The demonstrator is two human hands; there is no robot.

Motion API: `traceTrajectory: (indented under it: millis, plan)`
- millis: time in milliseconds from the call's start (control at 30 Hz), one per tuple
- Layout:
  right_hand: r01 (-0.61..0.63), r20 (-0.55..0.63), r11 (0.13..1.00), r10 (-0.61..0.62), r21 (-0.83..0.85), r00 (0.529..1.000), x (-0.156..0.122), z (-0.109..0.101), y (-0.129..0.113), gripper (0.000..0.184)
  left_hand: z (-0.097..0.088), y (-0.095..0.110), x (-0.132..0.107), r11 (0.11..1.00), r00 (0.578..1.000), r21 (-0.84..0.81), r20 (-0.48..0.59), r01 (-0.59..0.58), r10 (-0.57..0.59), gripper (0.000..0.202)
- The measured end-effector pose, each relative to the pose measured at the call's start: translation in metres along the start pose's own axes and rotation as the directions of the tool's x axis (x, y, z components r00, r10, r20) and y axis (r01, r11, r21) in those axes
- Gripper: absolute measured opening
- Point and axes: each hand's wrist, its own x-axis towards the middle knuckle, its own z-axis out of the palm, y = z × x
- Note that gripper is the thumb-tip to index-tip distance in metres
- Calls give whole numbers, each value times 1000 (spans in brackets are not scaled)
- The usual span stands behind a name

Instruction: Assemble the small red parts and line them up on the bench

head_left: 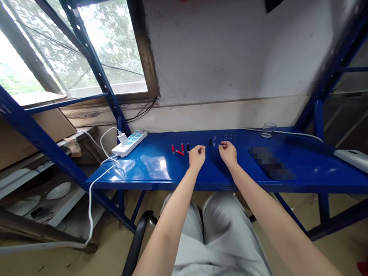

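Note:
My left hand (197, 156) hovers over the front half of the blue table with its fingers curled and pinched together. To its left are small red cylinders (182, 147), one of them lying on its side, and a black cylinder (188, 147) standing close to the fingers. My right hand (228, 153) is also closed, thumb against fingers, a short way to the right. Anything inside either pinch is too small to make out. Between and just beyond the hands sit another black cylinder (210, 142) and tiny clear pieces (214, 144). Several tiny metallic pieces (229, 137) form rows behind my right hand.
A clear glass (268, 130) stands at the back right of the blue table (142, 168). Nearer lies a dark, pixelated flat object (269, 162). A white power strip (130, 143) with a plugged-in cable is at the left end. A white device (362, 164) occupies the right end.

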Motion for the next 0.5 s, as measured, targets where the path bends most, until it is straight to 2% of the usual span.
traceTrajectory:
  millis: [133,233,333,500]
  plan:
    - [-41,88,973,62,-228,994,21,9,4,36,-2,-3,-5,1000,1000,10,5,2,-2,25]
    - [-51,179,950,110,-309,978,36,18,5,42,-4,-3,-7,1000,1000,22,3,6,-6,25]
    - [-63,197,927,145,-369,970,45,28,4,45,-5,-1,-8,999,1000,30,-6,16,-16,24]
    - [-36,218,918,133,-396,967,46,41,-8,25,-6,-1,-10,998,1000,58,-11,30,-30,23]
